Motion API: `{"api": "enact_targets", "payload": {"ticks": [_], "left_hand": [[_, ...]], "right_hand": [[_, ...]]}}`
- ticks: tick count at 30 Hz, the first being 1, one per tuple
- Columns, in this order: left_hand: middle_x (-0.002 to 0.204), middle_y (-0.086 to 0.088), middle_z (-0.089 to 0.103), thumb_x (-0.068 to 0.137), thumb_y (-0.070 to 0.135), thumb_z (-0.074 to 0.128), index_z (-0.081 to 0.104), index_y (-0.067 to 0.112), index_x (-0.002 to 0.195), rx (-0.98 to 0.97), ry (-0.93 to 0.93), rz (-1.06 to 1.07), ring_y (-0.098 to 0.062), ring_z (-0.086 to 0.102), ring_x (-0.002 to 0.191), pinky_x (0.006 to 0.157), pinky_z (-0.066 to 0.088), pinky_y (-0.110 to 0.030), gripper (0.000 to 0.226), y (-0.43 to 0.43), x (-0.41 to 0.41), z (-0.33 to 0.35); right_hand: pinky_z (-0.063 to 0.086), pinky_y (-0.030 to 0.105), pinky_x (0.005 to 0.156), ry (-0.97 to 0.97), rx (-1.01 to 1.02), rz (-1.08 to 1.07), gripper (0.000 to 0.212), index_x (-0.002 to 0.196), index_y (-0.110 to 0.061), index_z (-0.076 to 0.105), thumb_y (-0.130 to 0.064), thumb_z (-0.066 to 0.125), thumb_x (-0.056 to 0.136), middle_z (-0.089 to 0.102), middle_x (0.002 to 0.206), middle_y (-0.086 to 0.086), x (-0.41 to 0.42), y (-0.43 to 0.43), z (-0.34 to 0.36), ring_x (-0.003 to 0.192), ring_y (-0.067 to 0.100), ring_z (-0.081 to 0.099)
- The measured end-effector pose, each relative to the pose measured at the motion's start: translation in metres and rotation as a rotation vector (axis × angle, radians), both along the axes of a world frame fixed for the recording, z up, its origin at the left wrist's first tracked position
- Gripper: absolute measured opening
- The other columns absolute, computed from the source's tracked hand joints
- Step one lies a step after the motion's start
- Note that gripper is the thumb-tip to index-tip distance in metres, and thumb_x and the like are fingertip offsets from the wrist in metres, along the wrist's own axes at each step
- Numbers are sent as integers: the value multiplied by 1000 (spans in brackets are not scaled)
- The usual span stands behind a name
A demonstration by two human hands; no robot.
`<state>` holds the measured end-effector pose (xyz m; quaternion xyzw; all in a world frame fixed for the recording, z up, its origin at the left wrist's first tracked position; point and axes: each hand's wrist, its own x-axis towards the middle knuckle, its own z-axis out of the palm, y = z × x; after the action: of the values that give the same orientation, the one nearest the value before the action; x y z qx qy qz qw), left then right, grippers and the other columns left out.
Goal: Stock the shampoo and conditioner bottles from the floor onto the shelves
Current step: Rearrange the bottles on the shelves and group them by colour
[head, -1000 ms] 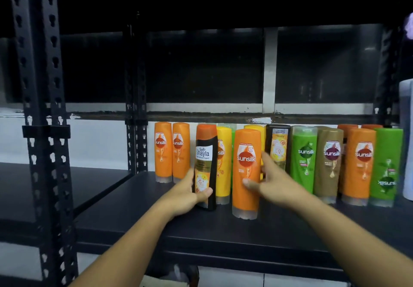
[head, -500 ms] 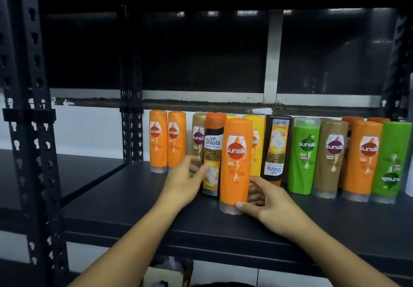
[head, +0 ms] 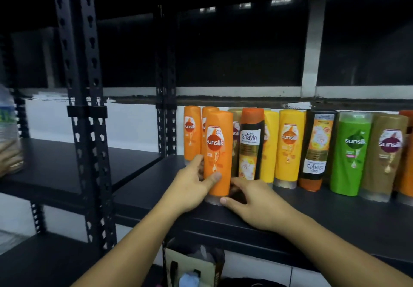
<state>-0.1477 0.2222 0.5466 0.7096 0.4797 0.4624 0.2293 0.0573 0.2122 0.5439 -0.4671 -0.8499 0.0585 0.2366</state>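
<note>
An orange Sunsilk bottle (head: 218,150) stands cap-down near the front of the black shelf (head: 335,215), just in front of two matching orange bottles (head: 191,137). My left hand (head: 190,188) grips its lower half, thumb across the front. My right hand (head: 257,201) holds its clear cap, thumb in front and fingers along the right side. Behind stands a row: a black Safi Shayla bottle (head: 251,143), yellow bottles (head: 288,146), an upside-down Safi Shayla bottle (head: 317,148), a green one (head: 350,152) and a brown one (head: 388,155).
Perforated black uprights (head: 87,130) divide the shelving; a bare black shelf (head: 55,170) lies to the left. At the far left edge another person's hand holds a clear plastic bottle (head: 6,128). Below the shelf sits an open cardboard box (head: 194,266).
My left hand let go of the black Safi Shayla bottle and took the orange bottle. The orange bottle slid left, in front of the two orange ones. My view shifted left.
</note>
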Motion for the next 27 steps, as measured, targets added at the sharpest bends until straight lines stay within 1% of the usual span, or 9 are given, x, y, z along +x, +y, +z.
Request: {"api": "enact_targets", "payload": {"ticks": [2,4,6,8,11,16,21,27], "left_hand": [[137,16,58,97,48,64,39,38,146,-6,52,65,-9,58,125,108,48,-38,56,11,-16,4],[142,11,58,98,46,63,38,35,150,-21,70,118,-14,57,127,108,47,-41,58,27,-31,7],[145,5,57,99,43,63,36,31,151,-47,77,163,-18,57,130,108,47,-42,59,43,-43,9],[147,3,55,100,43,62,34,28,152,-74,104,206,-22,55,133,108,46,-45,61,60,-54,12],[149,-1,53,100,44,62,32,24,153,-95,152,241,-27,53,135,108,47,-49,64,82,-65,16],[152,-6,49,102,39,60,30,18,155,-118,192,285,-31,51,137,109,43,-49,64,104,-62,26],[155,-7,46,101,40,61,25,19,157,-157,196,300,-33,48,139,113,41,-54,69,119,-62,29],[156,-6,45,101,39,61,25,21,157,-160,186,308,-33,48,140,112,41,-55,69,126,-60,27]], "right_hand": [[45,27,107,-42,-71,21,58,147,-33,47,-59,54,95,59,141,-12,-6,3,-2,126,6,55],[34,24,113,-92,-119,27,62,152,-32,42,-60,51,97,48,152,-12,-7,5,-5,138,7,44],[25,22,116,-119,-141,41,61,153,-34,41,-61,47,98,39,158,-15,-6,6,-8,145,4,34],[20,22,118,-130,-159,54,59,153,-35,40,-60,44,100,34,160,-18,-6,7,-9,147,1,27],[18,22,120,-136,-161,54,58,154,-36,39,-59,44,100,32,161,-20,-6,9,-11,148,-1,25],[19,22,120,-136,-150,54,58,153,-37,40,-60,44,100,32,160,-21,-5,11,-13,147,-4,25],[20,20,118,-141,-136,59,58,153,-38,40,-60,44,100,33,159,-23,-5,11,-12,146,-5,25],[21,20,117,-111,-152,61,58,151,-39,43,-62,47,98,35,158,-25,-4,12,-12,145,-5,27]]}}
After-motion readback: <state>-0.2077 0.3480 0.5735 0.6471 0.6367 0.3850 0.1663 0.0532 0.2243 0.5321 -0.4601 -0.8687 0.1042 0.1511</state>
